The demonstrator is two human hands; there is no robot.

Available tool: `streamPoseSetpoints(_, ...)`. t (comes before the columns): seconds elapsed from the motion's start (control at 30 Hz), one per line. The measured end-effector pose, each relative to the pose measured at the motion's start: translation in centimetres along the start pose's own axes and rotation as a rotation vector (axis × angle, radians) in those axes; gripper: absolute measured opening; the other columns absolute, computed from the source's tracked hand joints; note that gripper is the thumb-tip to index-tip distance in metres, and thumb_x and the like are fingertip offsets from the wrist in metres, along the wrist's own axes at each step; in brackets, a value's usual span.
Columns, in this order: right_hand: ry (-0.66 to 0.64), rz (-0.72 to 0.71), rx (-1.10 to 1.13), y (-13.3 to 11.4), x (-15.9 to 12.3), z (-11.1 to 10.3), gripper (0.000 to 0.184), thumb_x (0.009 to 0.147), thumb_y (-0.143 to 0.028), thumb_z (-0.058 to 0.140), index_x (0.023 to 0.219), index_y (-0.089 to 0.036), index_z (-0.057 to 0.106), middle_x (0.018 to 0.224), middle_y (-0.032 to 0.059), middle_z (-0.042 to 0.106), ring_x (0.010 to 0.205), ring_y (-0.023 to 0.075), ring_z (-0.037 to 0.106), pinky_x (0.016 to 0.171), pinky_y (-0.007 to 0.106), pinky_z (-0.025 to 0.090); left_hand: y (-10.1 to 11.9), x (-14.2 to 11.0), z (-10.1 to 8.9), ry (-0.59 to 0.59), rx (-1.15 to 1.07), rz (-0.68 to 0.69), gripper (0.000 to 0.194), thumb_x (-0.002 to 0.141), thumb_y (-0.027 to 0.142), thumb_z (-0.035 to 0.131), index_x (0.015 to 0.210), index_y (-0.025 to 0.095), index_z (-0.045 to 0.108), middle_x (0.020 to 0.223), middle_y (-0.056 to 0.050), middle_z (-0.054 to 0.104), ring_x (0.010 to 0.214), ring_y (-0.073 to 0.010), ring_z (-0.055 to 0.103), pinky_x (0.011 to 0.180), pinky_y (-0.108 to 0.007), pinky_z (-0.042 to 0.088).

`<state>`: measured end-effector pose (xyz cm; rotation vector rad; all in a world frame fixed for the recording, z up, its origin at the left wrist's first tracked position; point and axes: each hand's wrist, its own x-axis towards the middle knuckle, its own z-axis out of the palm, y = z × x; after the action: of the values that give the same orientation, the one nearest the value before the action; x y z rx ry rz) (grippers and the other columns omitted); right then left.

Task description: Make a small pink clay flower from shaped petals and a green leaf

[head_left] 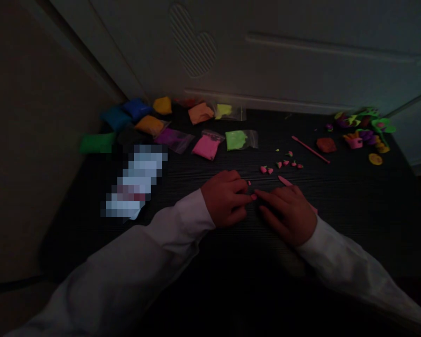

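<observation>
A small piece of pink clay [254, 197] lies at the fingertips of my two hands, low over the dark tabletop. My left hand [228, 199] has its fingers curled and closed at the piece; its thumb is hidden. From the other side, my right hand [289, 213] touches or nearly touches the clay with an outstretched index finger, its other fingers apart. Partly under the right hand lies a pink modelling knife [284, 180]. Just beyond the fingers is a tiny pink clay bit [249, 183]. Several small pink clay pieces with green tops [263, 169] sit farther back.
Bags of coloured clay, including pink [206, 145] and light green [236, 140], line the back left. A blurred-out bright object [135, 180] lies at left. A thin pink tool [310, 149], a reddish-brown lump [326, 144] and small clay models [354, 141] are at right.
</observation>
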<state>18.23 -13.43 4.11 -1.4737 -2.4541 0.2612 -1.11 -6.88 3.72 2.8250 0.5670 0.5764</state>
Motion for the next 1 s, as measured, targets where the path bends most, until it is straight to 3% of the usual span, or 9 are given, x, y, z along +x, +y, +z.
streamPoseSetpoints(0.53, -0.027, 0.020, -0.024, 0.11, 0.14, -0.03, 0.031, 0.080, -0.031, 0.042, 0.108, -0.022, 0.053, 0.083, 0.0036, 0.058, 0.079, 0.0163, 0.051, 0.072, 0.034, 0.031, -0.16, 0.06, -0.15, -0.040, -0.027, 0.013, 0.027, 0.074, 0.025, 0.041, 0.091, 0.020, 0.062, 0.075, -0.005, 0.054, 0.075, -0.0157, 0.044, 0.069, -0.032, 0.037)
streamPoseSetpoints(0.8, 0.022, -0.001, -0.032, -0.04, 0.02, -0.10, 0.033, 0.078, -0.029, 0.044, 0.109, -0.019, 0.053, 0.081, 0.0044, 0.058, 0.075, 0.0155, 0.051, 0.071, 0.033, 0.031, -0.10, 0.03, 0.27, 0.018, -0.034, -0.003, 0.026, 0.072, 0.025, 0.043, 0.088, 0.020, 0.064, 0.072, -0.005, 0.055, 0.073, -0.0156, 0.044, 0.067, -0.032, 0.037)
streamPoseSetpoints(1.0, -0.006, 0.014, -0.009, 0.05, 0.06, -0.19, 0.029, 0.079, -0.028, 0.043, 0.104, -0.021, 0.056, 0.081, 0.0035, 0.059, 0.076, 0.0158, 0.052, 0.072, 0.034, 0.030, -0.16, 0.05, -0.17, -0.003, -0.057, 0.000, 0.027, 0.074, 0.025, 0.043, 0.090, 0.019, 0.063, 0.077, -0.006, 0.056, 0.075, -0.0153, 0.045, 0.070, -0.032, 0.038)
